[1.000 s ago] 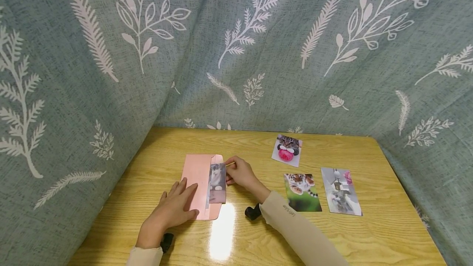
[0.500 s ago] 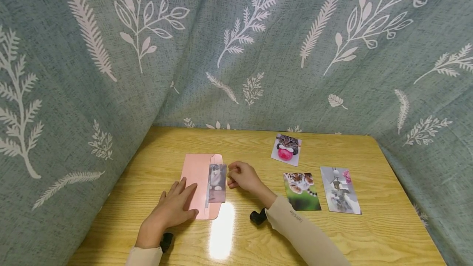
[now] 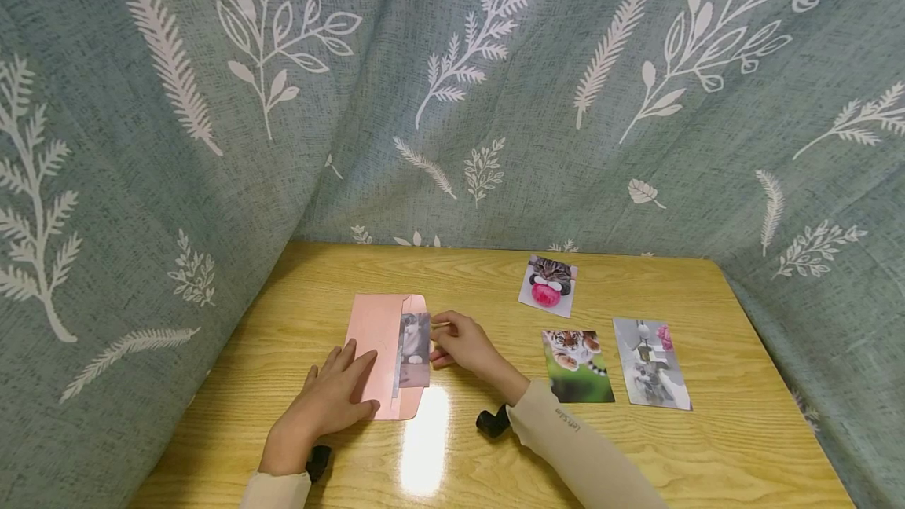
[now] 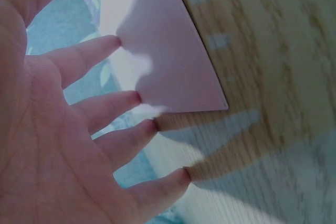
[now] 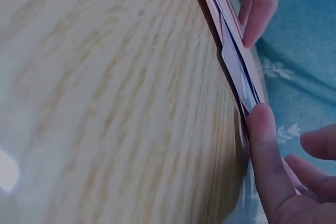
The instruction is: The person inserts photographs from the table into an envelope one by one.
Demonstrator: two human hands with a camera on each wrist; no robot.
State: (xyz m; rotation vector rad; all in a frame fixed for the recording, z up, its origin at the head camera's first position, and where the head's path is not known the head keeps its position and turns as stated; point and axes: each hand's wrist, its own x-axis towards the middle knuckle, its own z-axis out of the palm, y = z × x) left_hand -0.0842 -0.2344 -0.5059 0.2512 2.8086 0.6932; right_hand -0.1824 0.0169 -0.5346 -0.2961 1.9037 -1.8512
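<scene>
A pink envelope [image 3: 372,324] lies on the table with its flap side facing right. From its opening sticks out part of a photo [image 3: 415,352] of a greyish kitten; the rest is hidden inside. My left hand [image 3: 329,391] rests spread over the envelope's lower left, fingertips pressing it in the left wrist view. At the photo's outer right edge is my right hand [image 3: 463,344]. In the right wrist view its thumb [image 5: 261,121] meets the edge of the photo, and the other fingers stand apart from the thumb.
To the right lie a tiger cub photo [image 3: 580,368], a photo of a cat with a pink ball [image 3: 548,286], and a greyish photo with a pink flower [image 3: 652,364]. A patterned blue-green curtain [image 3: 452,100] encloses the wooden table [image 3: 467,273].
My right hand drew back slightly from the photo's edge and then returned to it. The photo has shifted slightly left toward the envelope. My left hand has stayed put.
</scene>
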